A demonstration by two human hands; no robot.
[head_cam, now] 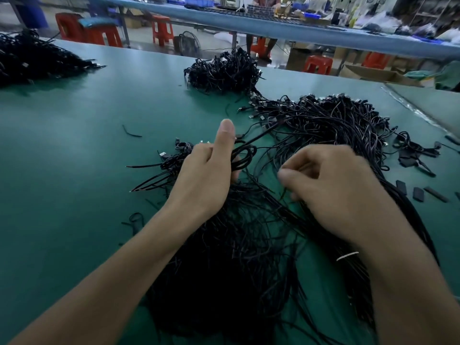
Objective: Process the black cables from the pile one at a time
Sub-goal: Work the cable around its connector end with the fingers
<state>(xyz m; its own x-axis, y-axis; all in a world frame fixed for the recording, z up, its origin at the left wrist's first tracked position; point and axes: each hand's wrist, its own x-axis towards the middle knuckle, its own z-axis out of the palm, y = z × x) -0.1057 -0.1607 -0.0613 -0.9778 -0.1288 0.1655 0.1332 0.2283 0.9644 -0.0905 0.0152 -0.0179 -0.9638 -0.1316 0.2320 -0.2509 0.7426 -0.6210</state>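
Left hand point(206, 175): raised over the cables with the thumb pointing up; a coiled cable point(242, 156) is gripped between thumb and fingers, its loops showing at the palm's right edge.
Right hand point(336, 190): fingers are curled, thumb tip near the forefinger, low over loose strands; whether a strand is pinched cannot be told.
Pile point(236, 245): black cables are spread on the green table point(74, 145) beneath both forearms, much of it hidden by them.
Connector ends point(273, 108): fanned out beyond the hands, at the pile's far edge.
White tie point(347, 255): seen around strands beside the right wrist.
Coiled group point(174, 155): laid just left of the left hand, partly covered by it.
Far heap point(224, 70): set well beyond the hands.
Left heap point(32, 58): placed at the table's far left corner.
Black sleeve pieces point(420, 192): scattered right of the pile.
Cable scrap point(132, 132): left alone on the mat.
Red stools point(102, 33): seen past the table, beside a second bench point(273, 28).
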